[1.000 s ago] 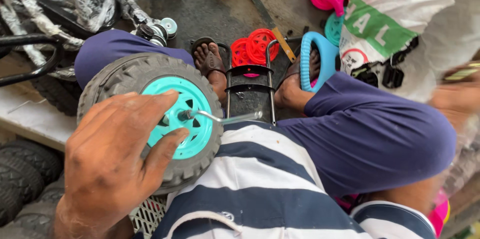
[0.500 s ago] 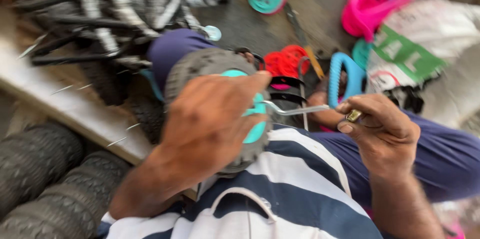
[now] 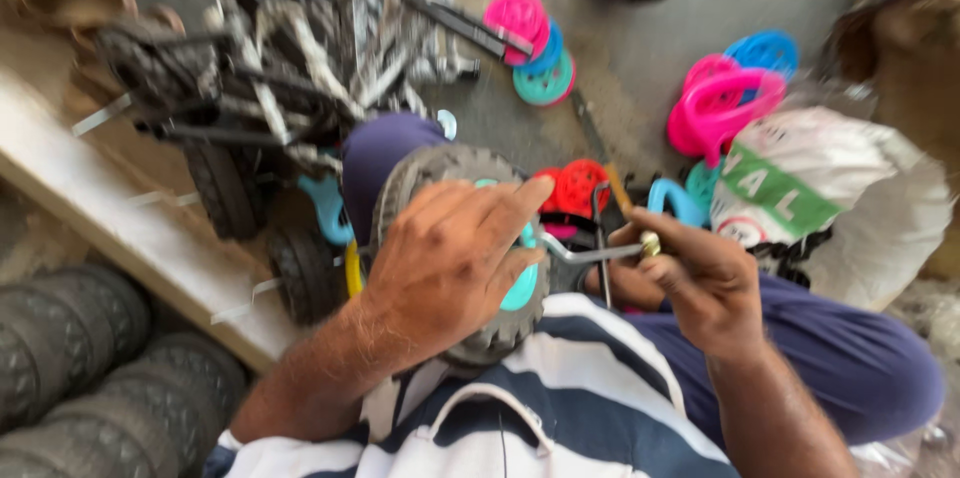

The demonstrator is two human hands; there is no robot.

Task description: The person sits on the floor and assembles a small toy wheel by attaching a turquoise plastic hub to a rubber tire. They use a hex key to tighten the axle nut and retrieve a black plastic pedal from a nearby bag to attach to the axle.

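A small black rubber wheel [image 3: 420, 170] with a teal plastic hub rests upright on my lap. My left hand [image 3: 445, 253] lies spread over its face, fingers pressing on the hub and tyre. My right hand [image 3: 695, 273] is closed around a bent metal tool [image 3: 585, 254], a thin angled rod whose tip reaches into the centre of the hub. The hub's middle is mostly hidden under my left fingers.
Red hubs [image 3: 575, 186] lie on the floor past my knee. Pink, blue and teal hubs [image 3: 725, 98] sit farther right by a white printed sack [image 3: 820, 193]. A pile of black frames and small wheels [image 3: 280, 68] is at upper left, with stacked tyres [image 3: 90, 368] lower left.
My right hand came into view and took hold of the metal tool at the hub. The view swung left, and my left hand stayed on the wheel.
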